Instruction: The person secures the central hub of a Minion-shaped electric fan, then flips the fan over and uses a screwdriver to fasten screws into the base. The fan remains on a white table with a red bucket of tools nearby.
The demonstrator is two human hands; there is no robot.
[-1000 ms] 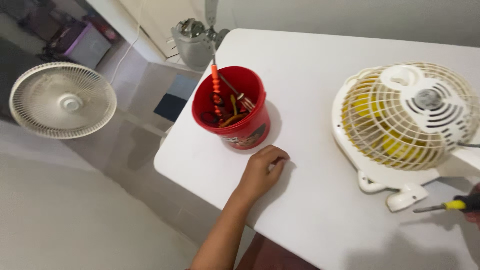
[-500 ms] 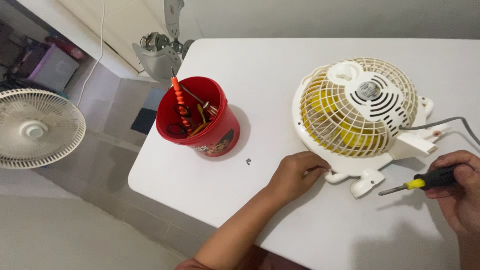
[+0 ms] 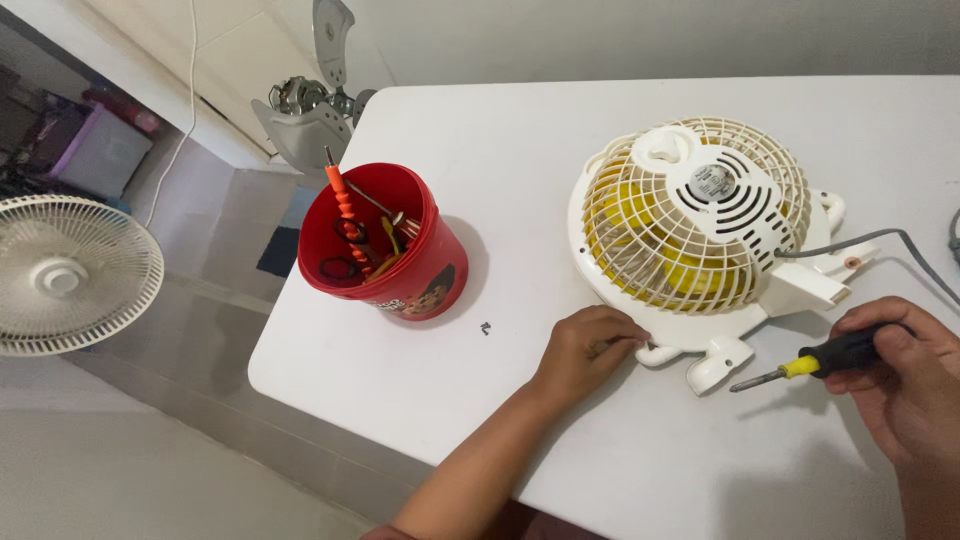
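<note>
The small desk fan (image 3: 700, 225) is lying grille-up on the white table (image 3: 520, 150), right of centre in the frame, a cream plastic thing with a round ribbed cage, yellow blades showing through the slats and a vented motor cap in the middle. A grey cord (image 3: 880, 240) is trailing off it toward the right edge. The left hand (image 3: 585, 350) is resting at the fan's lower rim, fingers curled in together and touching the base just beside one of its little feet; can't tell if it's actually pinching anything. The right hand (image 3: 900, 375), lower right, is wrapping closed around a screwdriver (image 3: 815, 362) with a black and yellow handle, metal tip pointing left toward the fan's foot but not touching it. Left of centre a glossy red plastic bucket (image 3: 385, 250) is sitting on the table, stuffed with tools including an orange ribbed handle. A tiny dark screw-like bit (image 3: 485, 327) is lying between bucket and hand. Off the table at the left edge, another white fan grille (image 3: 65, 275) is standing on the floor.
</note>
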